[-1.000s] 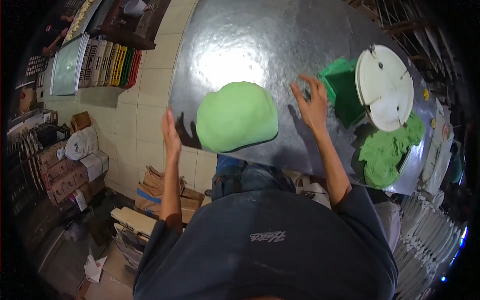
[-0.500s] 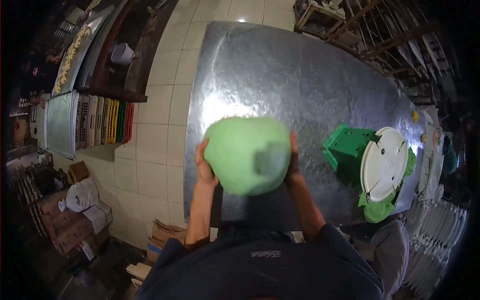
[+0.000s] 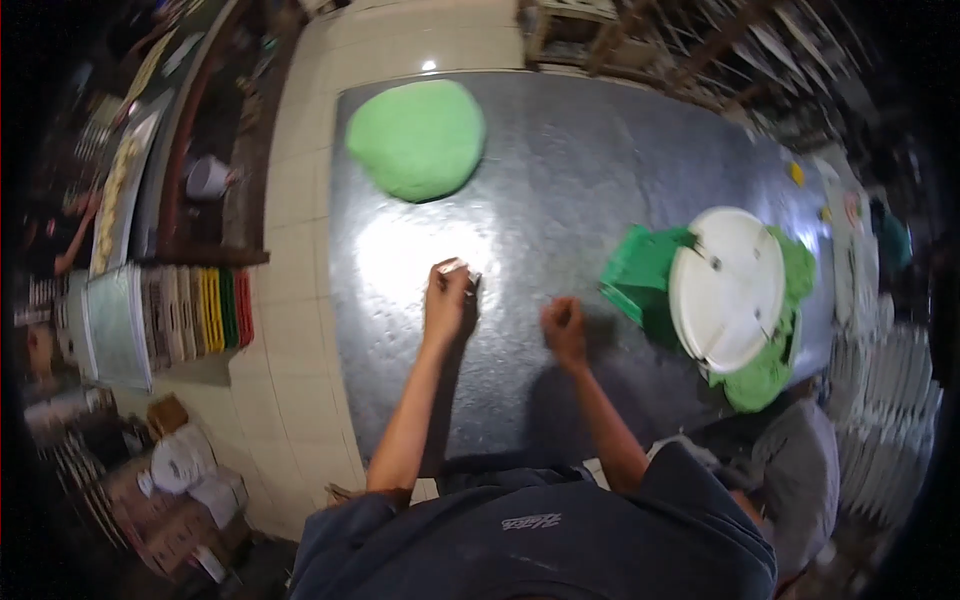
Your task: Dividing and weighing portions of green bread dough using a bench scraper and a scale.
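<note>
My left hand (image 3: 448, 295) is closed on a small pale, shiny thing too blurred to name, over the glare on the metal table (image 3: 550, 175). To its right, my right hand (image 3: 563, 330) is curled closed; I cannot make out whether anything is inside. A smooth green dough mass (image 3: 415, 140) sits at the table's far left. Right of my right hand stand a green scale-like body (image 3: 630, 280) and a round white plate (image 3: 728, 290) beside it, with loose green dough (image 3: 755, 385) partly behind.
To the left are stacked coloured crates (image 3: 215, 310), a rack of trays (image 3: 118, 195) and a co-worker's arm (image 3: 75, 235). Wooden shelving (image 3: 600, 30) borders the far side, white sacks (image 3: 190, 460) lie lower left, and a person in grey (image 3: 795, 470) is at lower right.
The large dough mass has gone from between my two hands to the far left of the table, released. My hands are now lower than it and closed, the left with a small pale thing.
</note>
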`<state>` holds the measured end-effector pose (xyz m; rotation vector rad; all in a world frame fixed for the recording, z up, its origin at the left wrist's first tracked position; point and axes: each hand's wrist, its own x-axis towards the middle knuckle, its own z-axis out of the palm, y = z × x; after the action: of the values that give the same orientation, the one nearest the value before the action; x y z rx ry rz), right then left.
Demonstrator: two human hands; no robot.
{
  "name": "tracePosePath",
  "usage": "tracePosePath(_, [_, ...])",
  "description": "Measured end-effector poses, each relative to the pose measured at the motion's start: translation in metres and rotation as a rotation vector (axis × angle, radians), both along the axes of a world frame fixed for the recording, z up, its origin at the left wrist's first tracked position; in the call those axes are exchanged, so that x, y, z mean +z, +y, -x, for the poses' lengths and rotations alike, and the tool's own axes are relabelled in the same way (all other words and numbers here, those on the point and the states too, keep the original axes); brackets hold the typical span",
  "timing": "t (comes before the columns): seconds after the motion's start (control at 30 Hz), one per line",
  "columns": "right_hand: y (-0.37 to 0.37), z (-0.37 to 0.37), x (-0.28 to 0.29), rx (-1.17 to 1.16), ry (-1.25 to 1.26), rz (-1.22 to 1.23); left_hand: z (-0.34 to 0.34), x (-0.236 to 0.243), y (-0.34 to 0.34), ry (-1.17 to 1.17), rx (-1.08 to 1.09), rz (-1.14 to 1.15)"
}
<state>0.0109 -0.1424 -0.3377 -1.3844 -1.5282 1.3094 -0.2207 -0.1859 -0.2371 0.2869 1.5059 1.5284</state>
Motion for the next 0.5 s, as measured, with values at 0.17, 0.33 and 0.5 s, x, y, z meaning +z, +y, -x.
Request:
tracePosePath(0.17, [-0.072,-0.109,0.093,-0.229,-0.222,0.312,-0.18,0.041,-0.009,0.482,-0.461,-0.182])
tracePosePath(0.33, [0.008,-0.285,0.157,-0.667,-0.469,-0.345,-0.295,0.05,0.052,0.445,-0.562,-0.21])
tracePosePath(0.5, [0.143,-0.489,0.191,-0.743,-0.869,-0.75,-0.314,-0.012,0.099,0.775,-0.392,-0.134])
